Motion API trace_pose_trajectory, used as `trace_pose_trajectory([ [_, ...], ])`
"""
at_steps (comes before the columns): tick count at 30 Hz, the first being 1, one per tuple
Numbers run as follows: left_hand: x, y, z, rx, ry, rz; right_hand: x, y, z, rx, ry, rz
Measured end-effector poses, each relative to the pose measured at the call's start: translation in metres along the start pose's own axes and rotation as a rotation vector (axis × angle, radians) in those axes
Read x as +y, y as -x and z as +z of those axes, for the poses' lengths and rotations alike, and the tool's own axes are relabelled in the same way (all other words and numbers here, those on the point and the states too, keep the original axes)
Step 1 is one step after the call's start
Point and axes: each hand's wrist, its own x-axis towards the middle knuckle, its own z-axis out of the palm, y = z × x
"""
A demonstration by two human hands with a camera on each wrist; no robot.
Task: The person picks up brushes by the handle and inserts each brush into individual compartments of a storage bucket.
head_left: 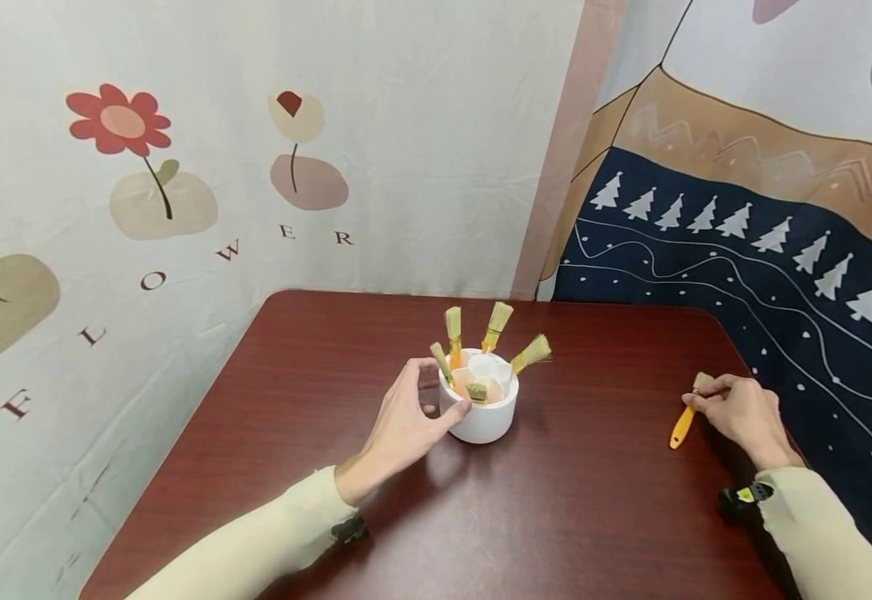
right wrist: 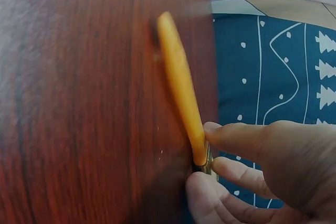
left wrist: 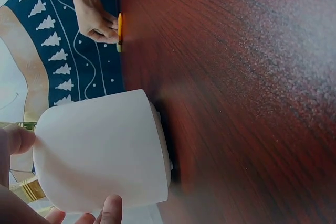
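My left hand (head_left: 402,412) grips a round white brush holder (head_left: 484,427) at the table's middle, thumb at the near rim and fingers round its left side. Several paintbrushes (head_left: 498,321) with pale bristles stand in its compartments, bristles up and leaning outward. In the left wrist view the white holder (left wrist: 102,153) fills the lower left and hides most of its brushes. Far to the right, my right hand (head_left: 744,417) pinches a paintbrush by its metal collar near the bristles. Its yellow handle (right wrist: 181,82) points away from the fingers, close over the tabletop in the right wrist view.
The dark red wooden table (head_left: 316,375) has rounded far corners. Behind it hangs a pale cloth (head_left: 421,125) with printed flowers. A navy cloth (head_left: 781,275) with white trees borders the right edge, beside my right hand.
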Motion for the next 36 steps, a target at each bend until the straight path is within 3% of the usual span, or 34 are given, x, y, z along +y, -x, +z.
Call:
trace_pose_trajectory([
  [5,0.000,0.000,0.000,-0.002,-0.009,-0.003,0.001,-0.004,0.002,-0.011,-0.034,-0.010],
  [28,0.001,0.000,-0.004,-0.015,-0.005,0.008,-0.005,-0.016,0.007,-0.056,0.002,-0.117],
  [36,-0.001,0.000,-0.004,-0.024,-0.006,0.006,-0.009,-0.015,0.011,-0.036,-0.011,-0.174],
])
